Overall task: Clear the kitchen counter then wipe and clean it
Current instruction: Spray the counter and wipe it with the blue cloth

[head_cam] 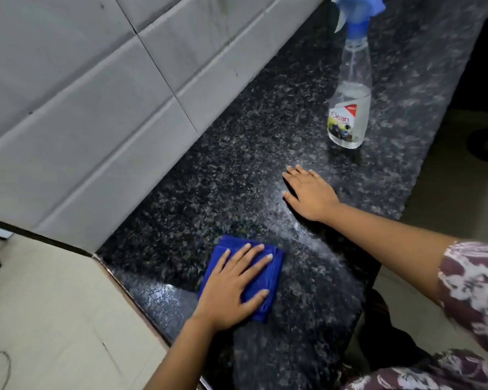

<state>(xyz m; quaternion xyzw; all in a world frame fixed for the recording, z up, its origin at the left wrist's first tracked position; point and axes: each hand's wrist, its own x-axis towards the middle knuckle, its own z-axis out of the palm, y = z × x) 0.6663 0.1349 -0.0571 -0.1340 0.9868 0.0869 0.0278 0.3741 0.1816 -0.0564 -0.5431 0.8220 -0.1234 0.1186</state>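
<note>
**left hand flat on the cloth, right hand flat on the stone**

the left hand (231, 288) lies palm down on a folded blue cloth (272, 277), fingers straight and spread, thumb out to the side. it presses the cloth onto the counter (237, 164) and nothing is curled round it. the cloth sits near the counter's near left end, a short way out from the wall (82, 108). its edges show past the fingertips and under the thumb.

the right hand (310, 192) rests farther along the same dark speckled counter, well apart from the cloth. its palm is down, its fingers are straight and slightly spread, and it holds nothing. a patterned sleeve (473, 291) covers that arm's upper part at the right edge.

a pale sheen streaks the stone between the two hands and on past the right one.

a clear bottle (350, 108) stands upright beyond the right hand, near it but not touching. it is closer to the counter's front edge than to the wall. it has a blue trigger head partly cut off by the top of the view, a label reading "clean", and clear liquid in its lower part.

the wall behind is pale grey tile with dark joints. a beige surface (54, 305) meets the counter's left end.
</note>
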